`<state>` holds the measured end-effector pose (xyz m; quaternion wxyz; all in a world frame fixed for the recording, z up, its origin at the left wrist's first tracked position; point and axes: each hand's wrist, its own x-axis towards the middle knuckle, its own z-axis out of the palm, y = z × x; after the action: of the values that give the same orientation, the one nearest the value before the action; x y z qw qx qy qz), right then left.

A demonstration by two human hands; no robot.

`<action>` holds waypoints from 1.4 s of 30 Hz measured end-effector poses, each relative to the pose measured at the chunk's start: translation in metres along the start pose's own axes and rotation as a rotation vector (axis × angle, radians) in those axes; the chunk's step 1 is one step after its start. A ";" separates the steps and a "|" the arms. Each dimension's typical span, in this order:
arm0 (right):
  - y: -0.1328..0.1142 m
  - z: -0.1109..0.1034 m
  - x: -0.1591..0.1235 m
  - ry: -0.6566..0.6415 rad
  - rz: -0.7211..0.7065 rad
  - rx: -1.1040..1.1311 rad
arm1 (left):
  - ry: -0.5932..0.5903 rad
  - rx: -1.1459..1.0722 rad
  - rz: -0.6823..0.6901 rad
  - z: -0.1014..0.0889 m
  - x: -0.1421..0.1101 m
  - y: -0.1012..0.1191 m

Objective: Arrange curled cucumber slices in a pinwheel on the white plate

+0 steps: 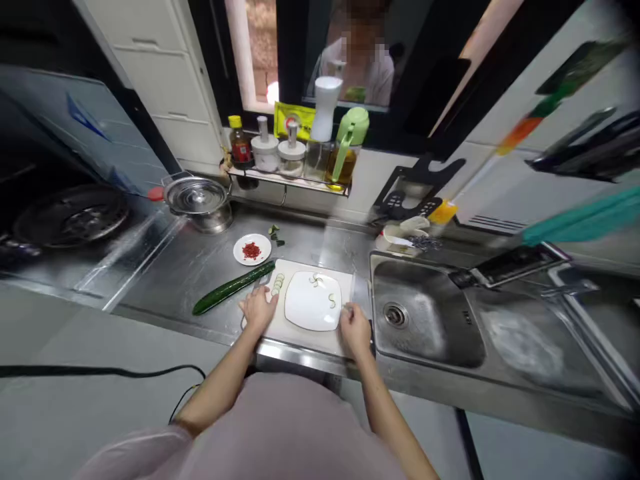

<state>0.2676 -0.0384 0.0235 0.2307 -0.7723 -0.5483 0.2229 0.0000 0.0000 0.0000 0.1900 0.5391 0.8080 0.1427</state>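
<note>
On the left edge of a pale cutting board [325,342] lies my left hand [259,310], its fingers apart and holding nothing. Just above its thumb is a short row of cucumber slices [278,285]. A white squarish plate [305,303] rests on the board, with a few thin curved cucumber pieces [333,301] on it. By the plate's right edge my right hand [355,329] is closed, fingertips pinched together; whatever they hold is too small to make out. A long dark green cucumber [233,288] lies left of the board.
Behind the cucumber sits a small white plate of chopped red bits [251,251], with green scraps [275,235] beside it. A lidded steel pot [213,217] stands further left. Right of the board is a sink [430,320]. A rack of bottles [290,179] hangs behind.
</note>
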 end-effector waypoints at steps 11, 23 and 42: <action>-0.007 -0.011 -0.005 0.044 -0.050 0.096 | 0.009 -0.527 -0.061 -0.005 0.001 0.006; -0.100 -0.013 -0.006 -0.206 -0.276 0.674 | -0.423 -1.186 0.171 -0.065 -0.038 0.075; -0.086 -0.037 -0.018 -0.063 -0.541 0.539 | -0.766 -1.336 -0.136 -0.084 -0.056 0.098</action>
<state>0.2206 -0.0342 0.1064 0.4592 -0.5042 -0.6607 0.3137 0.0604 -0.0170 0.1261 0.7497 0.2710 0.4594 0.3917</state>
